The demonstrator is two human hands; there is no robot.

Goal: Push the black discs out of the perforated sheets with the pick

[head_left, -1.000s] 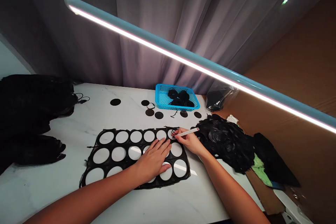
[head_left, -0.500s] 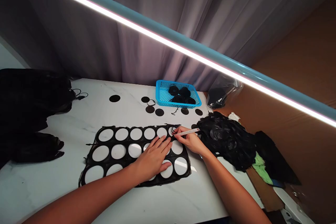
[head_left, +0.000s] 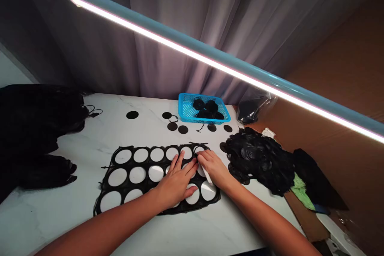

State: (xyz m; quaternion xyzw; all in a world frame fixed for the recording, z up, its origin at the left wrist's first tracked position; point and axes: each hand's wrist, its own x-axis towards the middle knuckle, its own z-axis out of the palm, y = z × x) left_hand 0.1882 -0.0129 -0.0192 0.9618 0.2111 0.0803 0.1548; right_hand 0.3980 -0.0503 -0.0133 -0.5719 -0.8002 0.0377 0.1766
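Observation:
A black sheet (head_left: 150, 163) with rows of round holes lies on the white table, and the table's surface shows through the holes. My left hand (head_left: 175, 184) rests flat on the sheet, right of its middle, with the fingers spread. At the sheet's upper right corner, my right hand (head_left: 211, 166) is closed around a thin white tool (head_left: 207, 177), whose rear end points down toward me. The tool's tip is hidden under the fingers, beside the top right hole.
Behind the sheet stands a blue basket (head_left: 187, 108) holding black pieces. Several black discs (head_left: 132, 115) lie near it. Black piles cover the left (head_left: 39, 116) and right (head_left: 258, 160) sides. A lit lamp tube (head_left: 192, 53) crosses above.
My right hand has turned, and the white tool has swung from pointing right to pointing down toward me. My left hand remains on the sheet, its fingers a little more spread.

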